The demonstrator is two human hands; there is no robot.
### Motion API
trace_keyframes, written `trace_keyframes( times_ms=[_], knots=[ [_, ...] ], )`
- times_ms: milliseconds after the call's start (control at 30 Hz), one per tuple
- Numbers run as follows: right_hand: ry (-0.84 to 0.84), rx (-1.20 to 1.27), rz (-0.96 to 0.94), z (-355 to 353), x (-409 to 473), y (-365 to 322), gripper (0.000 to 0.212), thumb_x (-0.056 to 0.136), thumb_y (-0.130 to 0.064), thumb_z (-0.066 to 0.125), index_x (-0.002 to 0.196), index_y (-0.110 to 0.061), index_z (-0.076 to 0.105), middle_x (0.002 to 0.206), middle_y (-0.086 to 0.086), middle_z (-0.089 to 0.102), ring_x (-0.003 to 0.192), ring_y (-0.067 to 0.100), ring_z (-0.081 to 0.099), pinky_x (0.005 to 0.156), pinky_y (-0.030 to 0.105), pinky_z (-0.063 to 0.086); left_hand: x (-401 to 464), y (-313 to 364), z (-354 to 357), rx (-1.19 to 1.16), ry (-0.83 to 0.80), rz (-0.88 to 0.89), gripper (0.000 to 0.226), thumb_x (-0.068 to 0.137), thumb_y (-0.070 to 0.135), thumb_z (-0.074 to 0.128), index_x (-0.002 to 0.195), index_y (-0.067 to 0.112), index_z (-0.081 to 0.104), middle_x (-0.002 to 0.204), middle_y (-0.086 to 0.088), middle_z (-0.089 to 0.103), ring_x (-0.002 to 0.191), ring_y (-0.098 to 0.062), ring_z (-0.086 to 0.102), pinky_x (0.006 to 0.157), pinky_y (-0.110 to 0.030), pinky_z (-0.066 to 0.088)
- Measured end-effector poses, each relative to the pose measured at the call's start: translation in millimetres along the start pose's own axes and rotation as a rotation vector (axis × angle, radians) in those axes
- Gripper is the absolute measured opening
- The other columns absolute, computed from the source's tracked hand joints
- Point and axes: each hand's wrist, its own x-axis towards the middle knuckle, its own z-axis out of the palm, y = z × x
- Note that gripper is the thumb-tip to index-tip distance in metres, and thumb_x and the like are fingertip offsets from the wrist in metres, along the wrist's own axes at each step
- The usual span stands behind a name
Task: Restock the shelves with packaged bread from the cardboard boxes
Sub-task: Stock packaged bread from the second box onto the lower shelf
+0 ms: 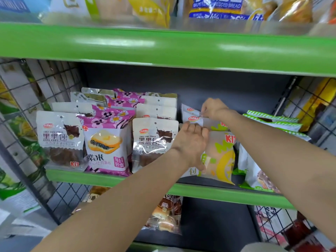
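Left hand (190, 140): fingers curled over the upper left part of a yellow-and-green bread packet (221, 159), thumb reaching down its left side, gripping it. The packet stands upright just behind the front edge of the middle shelf (112, 178), right of centre. Right hand (213, 108): further in, fingers pinching the top edge of a white packet (192, 119) that stands directly behind the yellow-and-green one. Another white packet of the same kind stands behind that. Both forearms reach in from the near side.

Nearest the camera, below the middle shelf: a clear packet of small buns (164, 215) lies on the dark lower shelf (214, 220), under the left forearm.

Middle shelf, front edge, left to right: a white chocolate-bread packet (60, 139) at the left corner, a pink purple-rice toast packet (107, 148), a second white chocolate-bread packet (154, 140) touching the left hand. Each heads a row running toward the back of the shelf. At the right end, green-striped white packets (272, 122) lean in a stack; their contents are blurred, apparently a dark filled bread.

Wire mesh panels (45, 84) close both ends of the shelf.

Farthest, above: the top shelf (163, 46) with a green front edge carries larger bread bags, one blue-labelled bag (218, 8) reading "SHREDDED BREAD".
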Motion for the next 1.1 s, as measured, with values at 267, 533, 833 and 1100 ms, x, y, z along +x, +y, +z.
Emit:
trace_keyframes(
  times_ms=[267,533,833,1100],
  knots=[
    [-0.008,-0.047,-0.039,4,4,-1,0.039,0.093,-0.026,0.054,0.125,-0.005,0.049,0.133,0.017,0.05,0.123,0.033,0.047,0.096,0.036,0.04,-1,1,-2,-0.022,-0.007,-0.027,0.102,0.062,0.067,0.07,0.13,0.002,0.031,0.134,-0.015,0.043,0.127,-0.03,0.037,0.114,-0.042,0.016],
    [-0.067,-0.089,-0.008,3,9,3,0.053,0.099,-0.047,0.028,0.116,-0.008,0.059,0.136,0.016,0.05,0.13,0.032,0.039,0.107,0.04,0.029,0,4,-3,-0.034,-0.006,-0.053,0.102,0.062,0.065,0.071,0.13,0.001,0.03,0.134,-0.017,0.042,0.127,-0.03,0.037,0.114,-0.042,0.016],
    [-0.082,-0.005,-0.063,3,-5,11,0.028,0.1,-0.043,0.026,0.09,-0.023,0.042,0.129,0.005,0.051,0.124,0.027,0.041,0.107,0.052,0.025,-2,14,-3,-0.013,-0.023,-0.167,0.099,0.069,0.052,0.072,0.134,-0.004,0.023,0.138,-0.025,0.036,0.127,-0.034,0.036,0.113,-0.045,0.018],
    [0.062,0.096,-0.051,-3,5,13,0.037,0.099,-0.017,0.036,0.134,-0.011,0.045,0.143,0.011,0.045,0.132,0.031,0.037,0.106,0.032,0.029,17,23,-4,0.037,-0.052,-0.227,0.081,0.087,0.034,0.059,0.139,-0.009,0.014,0.144,-0.034,0.027,0.132,-0.04,0.031,0.111,-0.044,0.021]
  ],
)
